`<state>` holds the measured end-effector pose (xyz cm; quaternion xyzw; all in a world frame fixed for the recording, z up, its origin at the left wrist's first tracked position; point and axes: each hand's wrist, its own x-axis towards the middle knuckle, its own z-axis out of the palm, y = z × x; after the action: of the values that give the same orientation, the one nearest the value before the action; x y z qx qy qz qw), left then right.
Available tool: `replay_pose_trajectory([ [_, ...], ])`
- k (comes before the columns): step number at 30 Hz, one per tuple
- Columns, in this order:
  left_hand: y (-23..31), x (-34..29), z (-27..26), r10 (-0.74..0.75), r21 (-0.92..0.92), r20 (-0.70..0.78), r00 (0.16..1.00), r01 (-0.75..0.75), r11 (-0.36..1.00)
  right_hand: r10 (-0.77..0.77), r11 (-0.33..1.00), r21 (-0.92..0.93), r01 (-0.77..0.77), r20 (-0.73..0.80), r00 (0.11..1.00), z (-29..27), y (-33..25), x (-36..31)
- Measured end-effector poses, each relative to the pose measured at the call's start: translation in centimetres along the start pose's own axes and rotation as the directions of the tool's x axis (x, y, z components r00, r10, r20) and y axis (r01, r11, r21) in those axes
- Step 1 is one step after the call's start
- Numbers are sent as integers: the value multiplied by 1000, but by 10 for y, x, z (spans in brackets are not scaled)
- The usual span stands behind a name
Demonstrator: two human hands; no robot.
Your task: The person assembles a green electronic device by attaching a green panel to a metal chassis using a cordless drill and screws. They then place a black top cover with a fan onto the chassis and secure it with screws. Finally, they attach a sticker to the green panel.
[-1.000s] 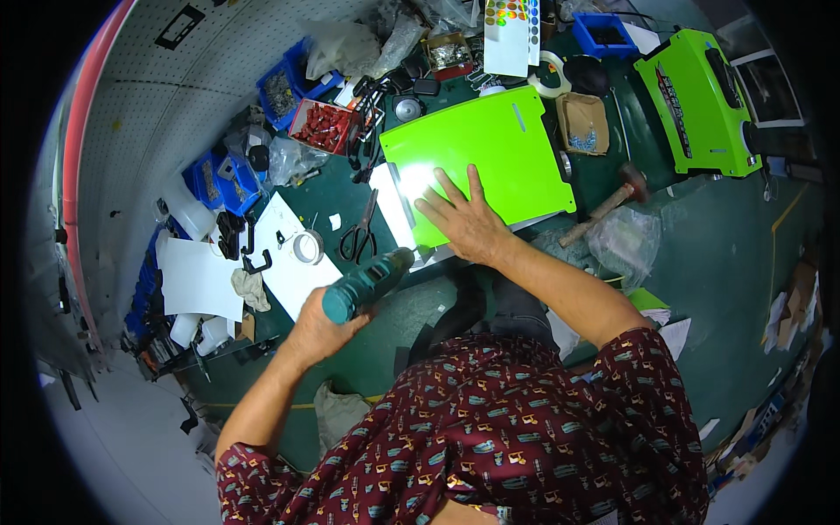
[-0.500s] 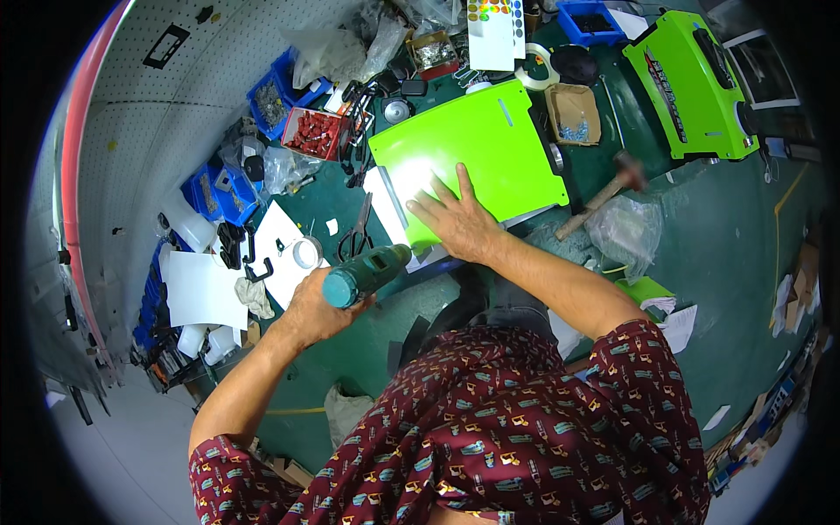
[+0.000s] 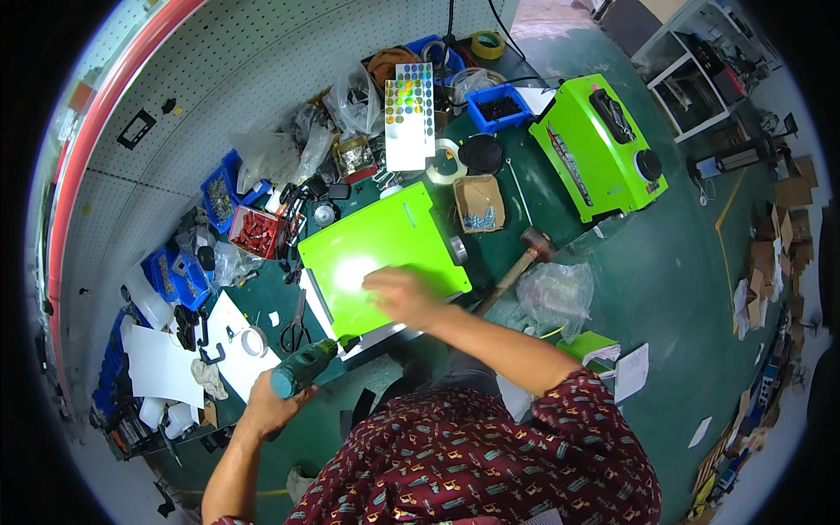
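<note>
My left hand [image 3: 273, 404] is wrapped around the grip of a teal power drill [image 3: 303, 368]. The drill's tip reaches the near left corner of a bright green metal casing [image 3: 385, 236] on the bench. Over the near part of that casing is my right hand [image 3: 404, 297], smeared by motion; whether it touches the surface cannot be made out. Black-handled scissors [image 3: 296, 331] lie left of the casing. A hammer [image 3: 516, 267] with a wooden handle lies to its right.
A second green machine [image 3: 595, 157] with a black handle stands at the far right of the bench. Nearby are a cardboard box of screws [image 3: 479, 203], a clear plastic bag [image 3: 557, 297], a red box of red parts [image 3: 257, 234] and blue bins [image 3: 500, 108]. White paper [image 3: 164, 363] lies at left.
The view has shifted, so the bench sits lower and further left. My right hand, earlier spread flat on the casing, is now blurred with its fingers less spread. The drill stays at the corner.
</note>
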<state>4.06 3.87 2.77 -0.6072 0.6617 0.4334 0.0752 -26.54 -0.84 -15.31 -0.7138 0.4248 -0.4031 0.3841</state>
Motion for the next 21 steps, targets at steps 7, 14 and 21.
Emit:
replay_pose_trajectory([
  [7,27,-27,29,-104,-411,-214,971,7,912,596,570,-572,-590,-207,776,-161,117,14],
  [14,88,-18,42,-184,-475,-199,963,69,877,721,507,-690,-517,11,693,-153,166,29],
  [21,111,2,49,-48,-343,-152,987,-8,939,532,759,-411,-505,-56,845,-169,183,20],
])
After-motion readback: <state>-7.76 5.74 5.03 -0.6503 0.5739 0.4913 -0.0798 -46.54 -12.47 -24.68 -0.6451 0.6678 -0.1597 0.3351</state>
